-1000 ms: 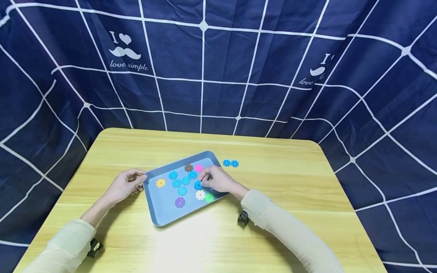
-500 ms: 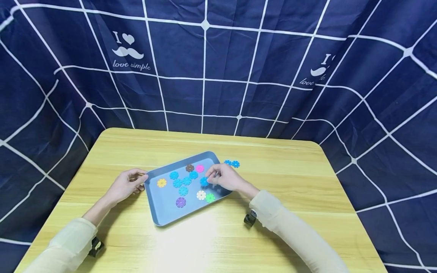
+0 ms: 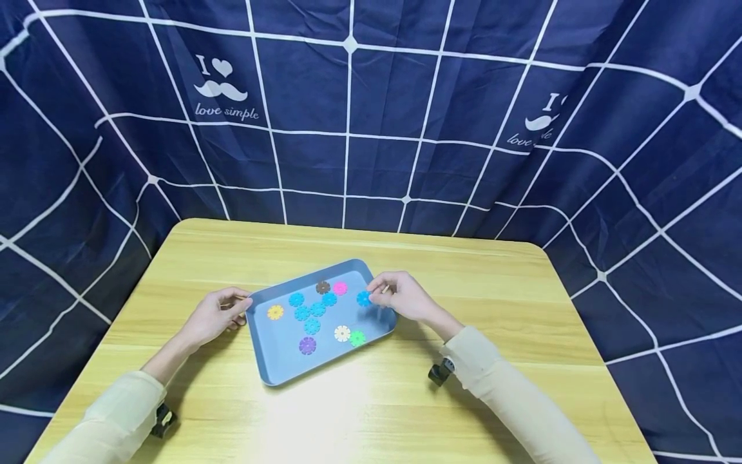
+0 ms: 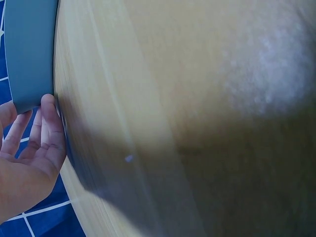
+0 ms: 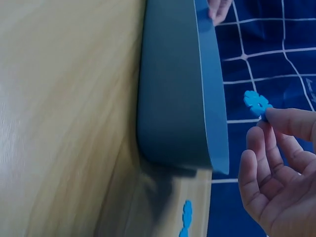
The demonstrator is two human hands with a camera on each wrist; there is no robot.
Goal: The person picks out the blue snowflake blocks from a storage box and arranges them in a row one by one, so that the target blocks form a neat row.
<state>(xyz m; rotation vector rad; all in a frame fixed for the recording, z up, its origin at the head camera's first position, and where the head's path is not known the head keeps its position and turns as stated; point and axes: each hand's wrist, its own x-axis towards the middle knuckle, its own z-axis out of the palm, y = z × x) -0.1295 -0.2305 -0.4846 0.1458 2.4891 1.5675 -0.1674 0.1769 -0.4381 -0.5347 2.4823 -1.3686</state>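
Note:
A grey-blue rectangular tray (image 3: 274, 341) lies at a slant on the table. With thumb over the rim and fingers outside, my left hand (image 3: 214, 316) grips its left corner; the left wrist view shows this hold on the tray wall (image 4: 30, 54). My right hand (image 3: 406, 298) pinches a blue snowflake disc (image 5: 255, 102) between thumb and forefinger, raised above the tray's right end. Inside the tray are several light blue discs (image 3: 317, 309), a yellow disc (image 3: 275, 312), a purple disc (image 3: 307, 346), a brown disc (image 3: 323, 287), a pink disc (image 3: 340, 288), a cream disc (image 3: 342, 333) and a green disc (image 3: 357, 338).
Blue discs (image 5: 186, 215) lie on the table beyond the tray's right end, hidden behind my right hand in the head view. The wooden table (image 3: 493, 309) is enclosed by a dark blue curtain (image 3: 301, 161) with white lines.
My right hand has lifted the blue disc from among the others and carried it right and back toward the tray's right rim. The left hand keeps its grip on the corner.

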